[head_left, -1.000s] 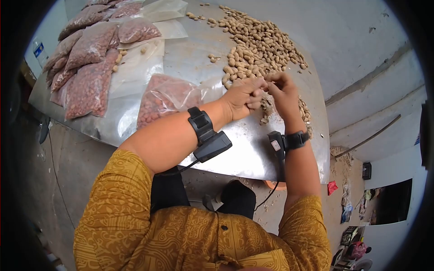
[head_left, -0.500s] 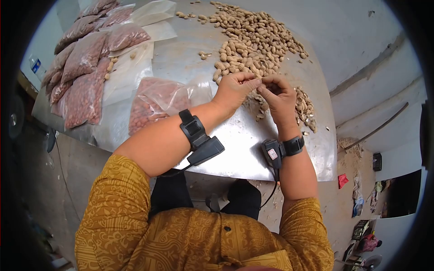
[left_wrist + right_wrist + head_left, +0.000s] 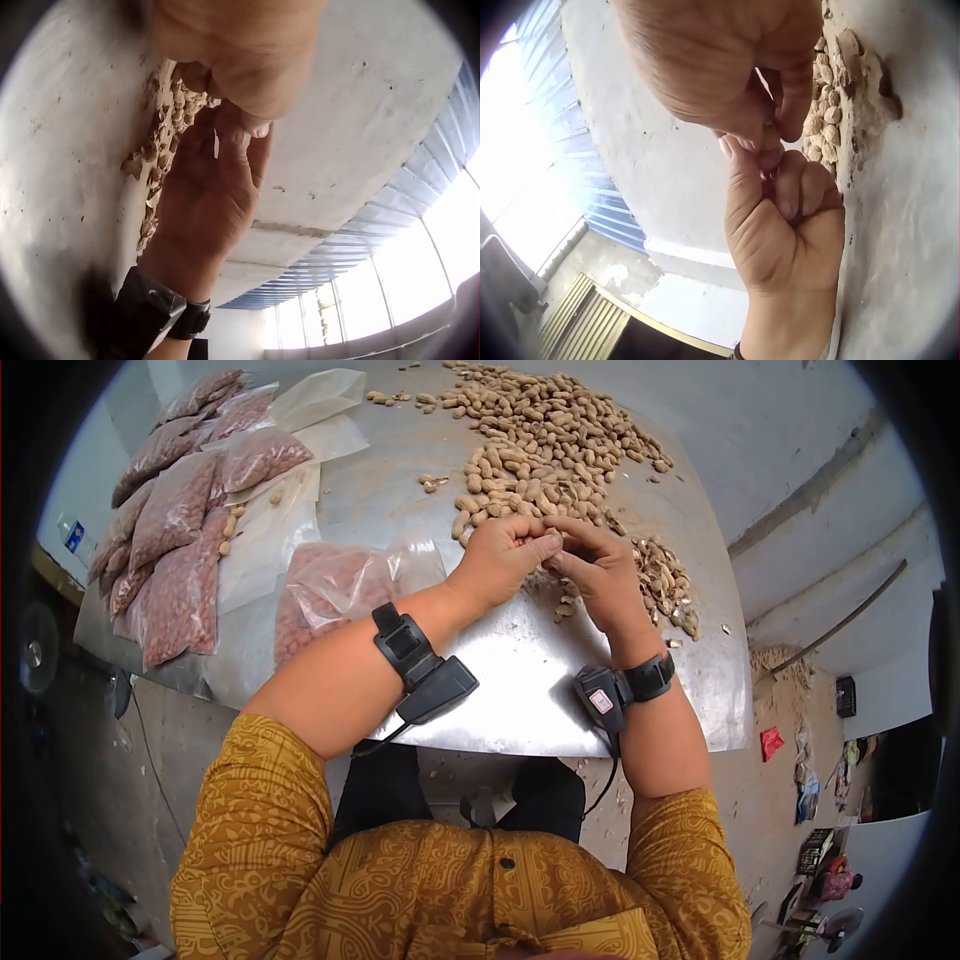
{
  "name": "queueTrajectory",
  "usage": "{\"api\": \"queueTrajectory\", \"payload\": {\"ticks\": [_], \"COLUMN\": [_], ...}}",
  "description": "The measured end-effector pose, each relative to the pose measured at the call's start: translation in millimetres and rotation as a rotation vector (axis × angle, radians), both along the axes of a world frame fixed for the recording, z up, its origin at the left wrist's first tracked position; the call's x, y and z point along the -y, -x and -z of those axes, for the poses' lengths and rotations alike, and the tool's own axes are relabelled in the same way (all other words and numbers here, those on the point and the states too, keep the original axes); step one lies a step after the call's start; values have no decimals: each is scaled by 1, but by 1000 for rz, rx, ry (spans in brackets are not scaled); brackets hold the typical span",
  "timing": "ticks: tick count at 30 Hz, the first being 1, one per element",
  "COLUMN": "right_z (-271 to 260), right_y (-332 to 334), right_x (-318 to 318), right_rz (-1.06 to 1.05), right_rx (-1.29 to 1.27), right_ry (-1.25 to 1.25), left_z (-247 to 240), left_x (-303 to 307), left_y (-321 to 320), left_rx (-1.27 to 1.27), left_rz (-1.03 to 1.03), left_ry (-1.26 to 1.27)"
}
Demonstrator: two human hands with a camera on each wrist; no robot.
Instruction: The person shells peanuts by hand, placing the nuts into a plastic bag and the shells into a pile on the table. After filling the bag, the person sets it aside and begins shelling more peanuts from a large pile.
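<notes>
Over the metal table, my left hand (image 3: 497, 563) and right hand (image 3: 600, 575) meet at the fingertips. Together they pinch a peanut (image 3: 765, 175), mostly hidden by the fingers; a small reddish bit of it shows in the right wrist view. The other left fingers are curled into the palm. My right thumb and forefinger press against the left fingertips. Just beyond the hands spreads a heap of unshelled peanuts (image 3: 540, 465). Beside and below the right hand lies a pile of broken peanut shells (image 3: 665, 582).
A clear bag of reddish peanut kernels (image 3: 325, 595) lies left of my left forearm. Several filled bags (image 3: 180, 520) are stacked at the table's far left, near flat plastic bags (image 3: 265, 540). The metal table (image 3: 520, 690) ends close before my body. A wall (image 3: 800, 450) rises at the right.
Both hands stay together at the fingertips and shift slightly left in the head view. The left hand has turned from a fist to a pinch against the right fingers.
</notes>
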State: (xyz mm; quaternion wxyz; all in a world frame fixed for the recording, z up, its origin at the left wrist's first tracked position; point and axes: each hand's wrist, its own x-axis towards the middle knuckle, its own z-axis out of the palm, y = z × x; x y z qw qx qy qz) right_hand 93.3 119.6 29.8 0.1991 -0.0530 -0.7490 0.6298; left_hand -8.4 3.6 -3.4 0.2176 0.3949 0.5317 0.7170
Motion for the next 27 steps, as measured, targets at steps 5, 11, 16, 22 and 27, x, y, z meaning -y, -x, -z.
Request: {"api": "queueTrajectory", "payload": {"ticks": [5, 11, 16, 22, 27], "right_z": [5, -1, -4, -8, -13], "right_y": [1, 0, -3, -6, -12], "right_x": [-5, -7, -7, -12, -18], "right_rz": [-53, -36, 27, -53, -145], "right_rx": [-7, 59, 45, 122, 207], "right_ry": [250, 192, -134, -173, -120], "left_z": [-1, -4, -11, -6, -12], "left_x": [1, 2, 4, 2, 6], "left_y": [-1, 0, 1, 6, 6], "left_rx": [116, 159, 155, -67, -102], "left_rz": [85, 88, 82, 112, 214], "left_ry": [-23, 40, 177, 266, 344]}}
